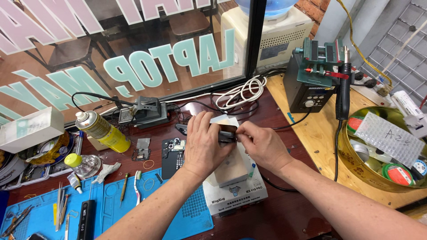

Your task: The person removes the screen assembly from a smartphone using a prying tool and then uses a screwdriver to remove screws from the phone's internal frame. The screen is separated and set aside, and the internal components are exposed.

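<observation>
Both hands, left hand (pixel 203 144) and right hand (pixel 262 144), are pinching a dark phone (pixel 227 134) over the heater (pixel 234 186) (likely thin, fragile; edges look safest), spray can (pixel 102 132) at nine o'clock.

We are looking at a small electronics repair shop, set right behind a storefront window (pixel 133 49) with big lettering stuck to the glass. Our bench (pixel 284 209) carries a hot-air soldering station (pixel 311 84), a blue silicone work mat (pixel 115 209) with tweezers (pixel 60 206), and an opened phone (pixel 172 156). A yellow spray can (pixel 102 131) and a white heating plate (pixel 235 186) also point to phone repair.
</observation>
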